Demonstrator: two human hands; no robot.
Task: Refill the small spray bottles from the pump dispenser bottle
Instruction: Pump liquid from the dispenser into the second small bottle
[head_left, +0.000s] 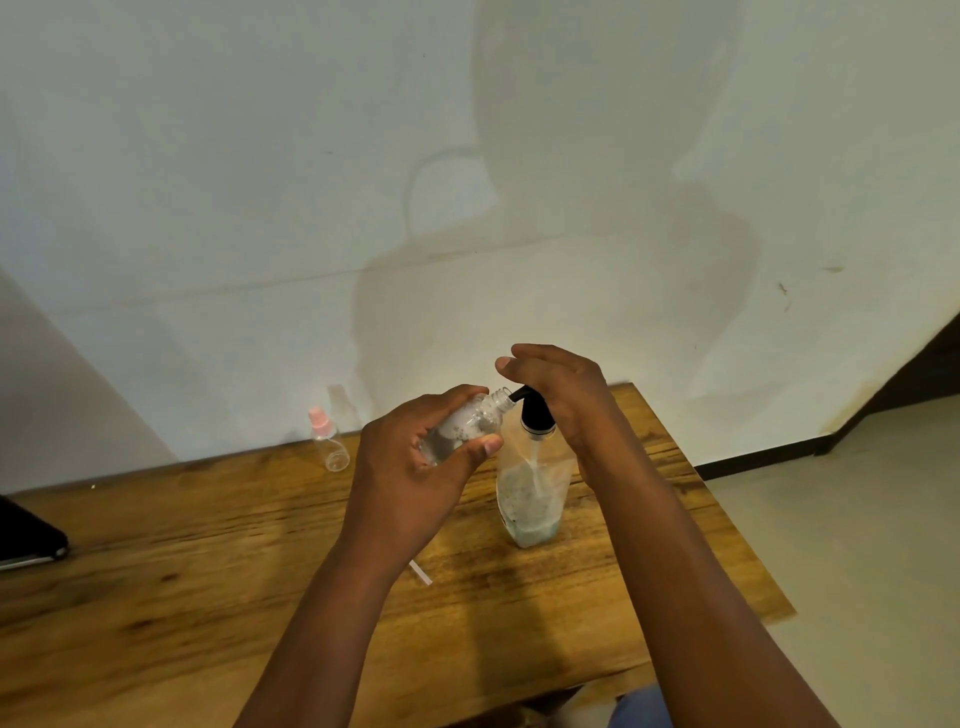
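Note:
My left hand (415, 467) grips a small clear spray bottle (470, 426) with its cap off, tilted so that its open neck touches the black pump spout. The pump dispenser bottle (530, 499) stands upright on the wooden table (208, 571), clear with a little pale liquid at the bottom. My right hand (561, 395) rests on top of its black pump head (535, 415), fingers curled over it. A second small clear bottle with a pink spray cap (324, 436) stands near the wall at the back of the table.
A thin white tube piece (421, 573) lies on the table in front of my left wrist. A dark flat device (26, 540) sits at the table's left edge. The table's right edge drops to a pale floor. A white wall rises directly behind the table.

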